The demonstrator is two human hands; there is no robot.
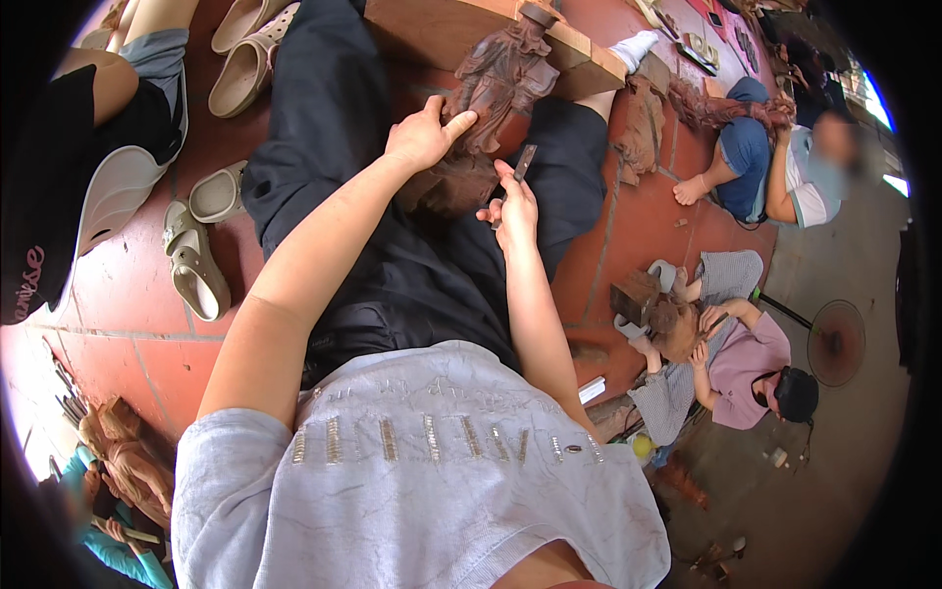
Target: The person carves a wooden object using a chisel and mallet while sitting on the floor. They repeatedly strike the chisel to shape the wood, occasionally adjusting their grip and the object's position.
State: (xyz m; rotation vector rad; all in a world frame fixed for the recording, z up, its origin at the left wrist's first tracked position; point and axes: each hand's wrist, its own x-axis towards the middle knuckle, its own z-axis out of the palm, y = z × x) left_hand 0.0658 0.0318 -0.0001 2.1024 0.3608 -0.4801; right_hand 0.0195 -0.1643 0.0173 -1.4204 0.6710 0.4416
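A brown carved wooden figure lies across my lap, its top end resting against a wooden block. My left hand presses on the figure's lower left side, index finger stretched out along it. My right hand grips a small flat metal chisel whose blade points up at the carving's lower edge. Black trousers lie under both hands.
Several beige sandals lie on the red tiled floor at left. Another person sits at upper left. At right, two seated people work on wooden carvings. A carved figure stands at lower left.
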